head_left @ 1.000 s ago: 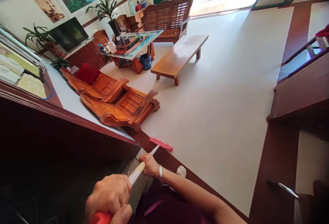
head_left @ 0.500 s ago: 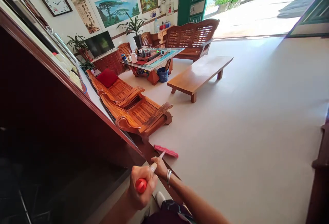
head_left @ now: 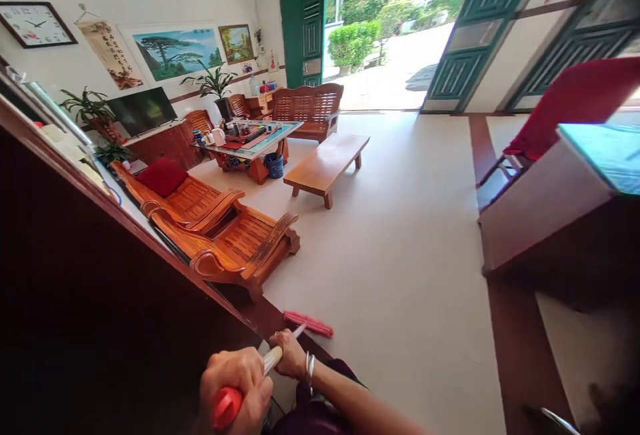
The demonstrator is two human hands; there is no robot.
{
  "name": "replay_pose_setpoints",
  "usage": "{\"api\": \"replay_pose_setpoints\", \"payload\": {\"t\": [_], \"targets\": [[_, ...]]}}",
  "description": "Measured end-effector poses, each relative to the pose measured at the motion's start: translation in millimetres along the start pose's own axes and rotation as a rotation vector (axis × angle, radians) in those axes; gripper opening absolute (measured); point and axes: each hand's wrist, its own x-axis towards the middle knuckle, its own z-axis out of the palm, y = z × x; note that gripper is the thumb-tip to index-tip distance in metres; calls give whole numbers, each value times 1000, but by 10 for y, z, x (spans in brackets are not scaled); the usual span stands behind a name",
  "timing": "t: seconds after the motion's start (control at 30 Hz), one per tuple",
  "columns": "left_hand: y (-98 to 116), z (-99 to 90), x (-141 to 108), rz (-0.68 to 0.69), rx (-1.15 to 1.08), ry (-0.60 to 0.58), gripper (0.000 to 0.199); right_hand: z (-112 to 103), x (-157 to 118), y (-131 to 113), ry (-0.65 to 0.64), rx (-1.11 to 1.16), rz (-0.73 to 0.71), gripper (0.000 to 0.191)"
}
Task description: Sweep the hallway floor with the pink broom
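Note:
A long-handled mop runs away from me down to the floor, its pink head lying flat on the pale tiles beside a dark brown floor strip. My left hand grips the red upper end of the handle. My right hand, with bracelets at the wrist, holds the pale shaft further down, just behind the pink head. Both hands are closed around the handle at the bottom of the view.
A dark wooden counter fills the left. Two wooden armchairs stand just beyond the mop head. Further off are a low wooden bench, a glass-topped table and a settee. A wooden desk stands at right. Green doors open at back.
The view has tilted up and swung right, bringing the doorway and right desk into sight. Both hands stay on the handle; the pink head lies at about the same floor spot.

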Motion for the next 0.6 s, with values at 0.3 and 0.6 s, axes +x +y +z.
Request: {"api": "replay_pose_setpoints", "payload": {"t": [0.3,0.6], "targets": [[-694,209,-165,-209,-36,-157,40,-602,334,720,104,-85,166,25],[-846,460,40,-541,108,-94,44,-700,128,928,144,-126,121,25]]}}
